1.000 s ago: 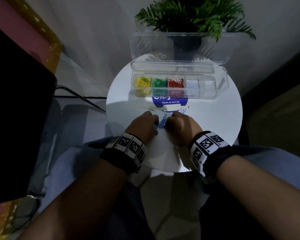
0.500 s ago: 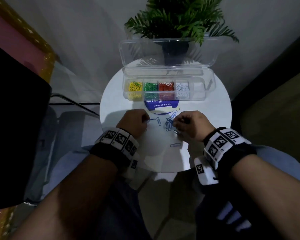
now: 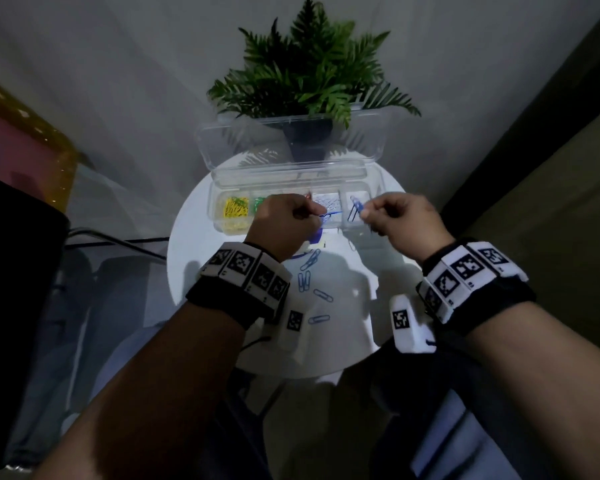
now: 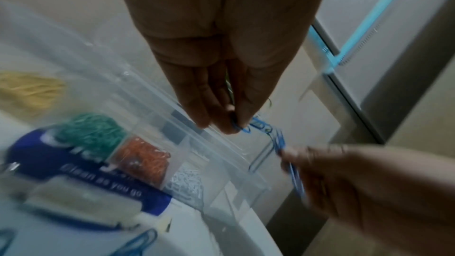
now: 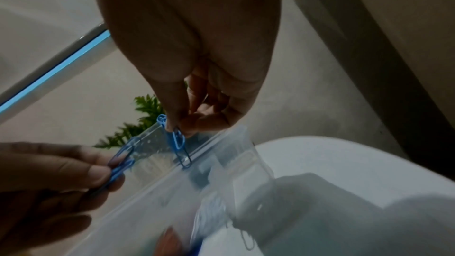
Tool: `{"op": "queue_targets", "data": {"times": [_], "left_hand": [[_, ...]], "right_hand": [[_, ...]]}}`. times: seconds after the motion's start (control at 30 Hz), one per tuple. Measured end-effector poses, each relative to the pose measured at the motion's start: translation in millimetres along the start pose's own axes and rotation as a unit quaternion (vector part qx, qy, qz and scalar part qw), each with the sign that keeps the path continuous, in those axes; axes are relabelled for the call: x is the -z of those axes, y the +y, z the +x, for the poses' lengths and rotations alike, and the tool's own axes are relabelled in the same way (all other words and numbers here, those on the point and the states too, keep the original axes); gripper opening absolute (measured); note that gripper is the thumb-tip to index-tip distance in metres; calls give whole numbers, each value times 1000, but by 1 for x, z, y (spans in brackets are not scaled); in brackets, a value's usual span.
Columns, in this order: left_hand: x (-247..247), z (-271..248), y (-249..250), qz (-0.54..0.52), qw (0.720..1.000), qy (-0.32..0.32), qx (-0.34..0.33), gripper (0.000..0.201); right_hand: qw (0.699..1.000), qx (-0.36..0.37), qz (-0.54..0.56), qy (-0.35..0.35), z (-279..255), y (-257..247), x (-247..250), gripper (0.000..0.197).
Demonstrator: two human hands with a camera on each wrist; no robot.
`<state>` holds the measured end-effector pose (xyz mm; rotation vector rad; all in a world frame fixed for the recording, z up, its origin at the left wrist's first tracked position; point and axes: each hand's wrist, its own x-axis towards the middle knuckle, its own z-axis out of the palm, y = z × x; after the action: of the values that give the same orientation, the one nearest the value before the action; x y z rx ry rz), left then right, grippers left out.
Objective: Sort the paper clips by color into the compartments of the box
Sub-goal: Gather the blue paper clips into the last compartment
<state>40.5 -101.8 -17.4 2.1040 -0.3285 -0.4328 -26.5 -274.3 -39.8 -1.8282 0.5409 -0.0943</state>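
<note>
Since half a second ago both my hands have lifted off the worktop [image 3: 378,306] and travelled forward to the box [image 3: 219,216], each carrying blue clips that had been lying in the scatter near my wrists.

My right hand [image 3: 400,220] pinches a few blue paper clips [image 5: 176,139] between thumb and fingertips. They hang with their long axis nearly straight down, lower ends pointing into the rightmost compartment [image 3: 359,206], which looks to hold no clips so far. That compartment lies directly under and just ahead of my right fingertips, so I judge that the right hand only needs to loosen for the clips to drop in.

My left hand [image 3: 284,223] is also clenched on blue clips [image 4: 258,124], pinched at one end so they stick out sideways toward my right hand. It sits over the red [image 4: 142,159] and white [image 4: 187,180] sections, one compartment short of the blue one. So the left hand still has to move rightward past the white divider, and its clips lie flat across the partitions, not down into a slot. I would tip them downward before letting go, or one could land among the white ones.

Yellow clips [image 3: 236,207] fill the leftmost section and green [image 4: 91,131] the next. More loose blue clips [image 3: 305,282] lie on the worktop between my wrists.
</note>
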Motion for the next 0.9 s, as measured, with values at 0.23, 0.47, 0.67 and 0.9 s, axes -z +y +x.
{"op": "queue_targets", "data": {"times": [0.23,0.47,0.67,0.9], "left_hand": [[-10,19,9,20,999,-21,27,13],[-21,33,6,45,999,-1,-13,11],[-37,37,12,118,992,17,-49,13],[-44,39,8,167,982,-14,-88,26]], "right_hand": [[998,8,-36,45,45,-12,1,17],[980,50,-188,51,39,-9,2,17],[976,-9,-190,104,30,10,10,34],[990,-41,-95,95,26,19,-6,23]]}}
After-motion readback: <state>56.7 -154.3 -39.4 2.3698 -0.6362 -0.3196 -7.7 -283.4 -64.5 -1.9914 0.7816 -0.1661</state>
